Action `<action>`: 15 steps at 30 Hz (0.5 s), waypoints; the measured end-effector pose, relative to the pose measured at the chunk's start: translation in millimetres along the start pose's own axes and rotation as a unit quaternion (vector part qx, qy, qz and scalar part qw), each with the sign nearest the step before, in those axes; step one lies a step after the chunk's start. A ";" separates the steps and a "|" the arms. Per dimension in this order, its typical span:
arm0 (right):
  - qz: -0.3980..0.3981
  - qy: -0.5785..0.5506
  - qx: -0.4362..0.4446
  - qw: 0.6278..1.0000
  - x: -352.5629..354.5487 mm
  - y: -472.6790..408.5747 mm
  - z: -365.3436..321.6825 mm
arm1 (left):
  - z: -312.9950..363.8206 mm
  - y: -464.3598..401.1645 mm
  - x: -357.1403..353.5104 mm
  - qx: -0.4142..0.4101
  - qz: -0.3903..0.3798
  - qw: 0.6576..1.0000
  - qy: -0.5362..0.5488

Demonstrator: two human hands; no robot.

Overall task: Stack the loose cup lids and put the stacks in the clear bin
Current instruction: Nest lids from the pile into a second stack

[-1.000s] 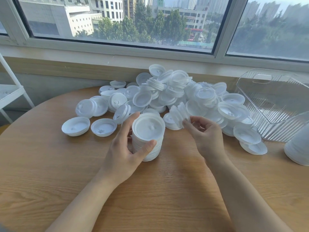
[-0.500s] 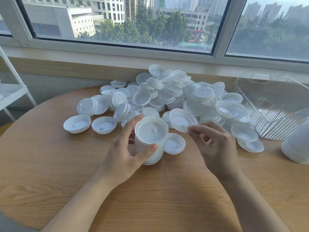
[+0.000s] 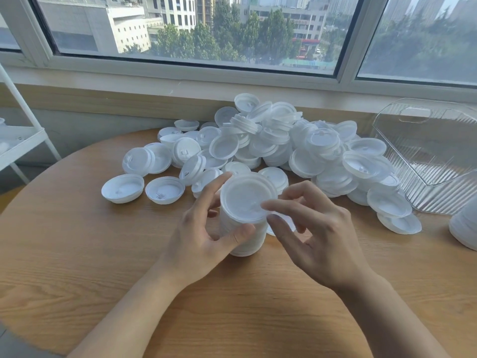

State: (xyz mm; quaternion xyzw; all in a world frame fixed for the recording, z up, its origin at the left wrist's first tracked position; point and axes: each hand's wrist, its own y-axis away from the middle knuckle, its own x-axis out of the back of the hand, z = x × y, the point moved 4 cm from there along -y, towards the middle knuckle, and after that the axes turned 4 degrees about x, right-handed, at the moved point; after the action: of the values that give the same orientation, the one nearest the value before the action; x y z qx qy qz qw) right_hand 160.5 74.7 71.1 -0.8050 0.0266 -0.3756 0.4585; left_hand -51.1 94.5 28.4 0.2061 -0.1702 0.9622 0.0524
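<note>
On the round wooden surface (image 3: 77,254) stands a stack of white cup lids (image 3: 245,236), near the middle and in front of the person. The left hand (image 3: 204,239) grasps this stack from its left side: the thumb is curled on the near side of the stack and the fingers go around the far side, with the index finger reaching up to the rim of the top lid (image 3: 247,197). The right hand (image 3: 317,236) pinches the right edge of that top lid between thumb and index finger, and its other fingers are spread and lifted. The top lid sits on the stack a little tilted toward the camera. Behind the hands lies a big pile of loose lids (image 3: 284,148), which reaches back to the wall under the window (image 3: 232,29). 2 single lids (image 3: 123,188) lie hollow side up at the left of the pile, apart from it and just beside each other. The clear bin (image 3: 433,153), with ribbed walls, stands at the right edge of the pile, tipped so that its opening faces the lids. Another white lid stack (image 3: 464,228) is partly visible at the far right border. At the left border there is a white shelf (image 3: 18,146).
</note>
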 end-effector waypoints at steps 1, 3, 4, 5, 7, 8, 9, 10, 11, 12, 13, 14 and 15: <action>-0.002 -0.027 -0.035 0.999 0.3 -1.4 0.0 | 0.7 0.3 0.2 0.000 0.000 1.000 0.003; -0.011 -0.052 -0.108 0.993 -3.8 -5.3 1.7 | 2.0 0.5 0.4 -0.003 0.002 1.000 0.013; -0.020 -0.050 -0.135 0.989 -8.3 -6.9 3.2 | 2.8 0.3 -0.2 -0.004 0.003 1.000 0.017; -0.033 -0.043 -0.152 0.987 -13.6 -8.1 4.4 | 3.5 0.2 -0.6 -0.003 0.004 1.000 0.020; -0.062 -0.029 -0.167 0.984 -22.2 -8.2 7.0 | 3.6 -0.2 -0.9 0.005 0.006 1.000 0.021; -0.072 -0.026 -0.172 0.982 -24.1 -7.0 9.2 | 2.8 -0.5 -0.4 0.008 0.008 1.000 0.018; -0.080 -0.022 -0.176 0.981 -24.7 -5.3 11.8 | 2.0 -0.6 0.7 0.009 0.009 1.000 0.011; -0.087 -0.014 -0.178 0.980 -24.6 -3.9 14.7 | 0.9 -0.9 1.8 0.009 0.009 1.000 0.003; -0.095 -0.005 -0.180 0.979 -24.2 -2.5 17.5 | -0.2 -1.0 2.7 0.009 0.007 1.000 -0.005; -0.107 0.000 -0.183 0.977 -24.4 -1.2 20.1 | -1.0 -1.4 3.3 0.010 0.003 1.000 -0.012; -0.119 0.002 -0.187 0.975 -25.2 0.1 22.3 | -1.6 -1.8 3.6 0.010 -0.001 1.000 -0.018; -0.130 -0.001 -0.192 0.973 -26.4 1.2 24.1 | -2.0 -2.7 3.9 0.010 -0.002 1.000 -0.026; -0.137 -0.006 -0.198 0.970 -27.3 1.8 25.5 | -2.7 -3.5 4.3 0.011 -0.003 0.999 -0.033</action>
State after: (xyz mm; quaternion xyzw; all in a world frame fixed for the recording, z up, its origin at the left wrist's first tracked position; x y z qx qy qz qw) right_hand 157.5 102.5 46.3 -0.8780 -0.0134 -0.4172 0.2342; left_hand -55.4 98.9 28.9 0.2385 -0.1601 0.9567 0.0476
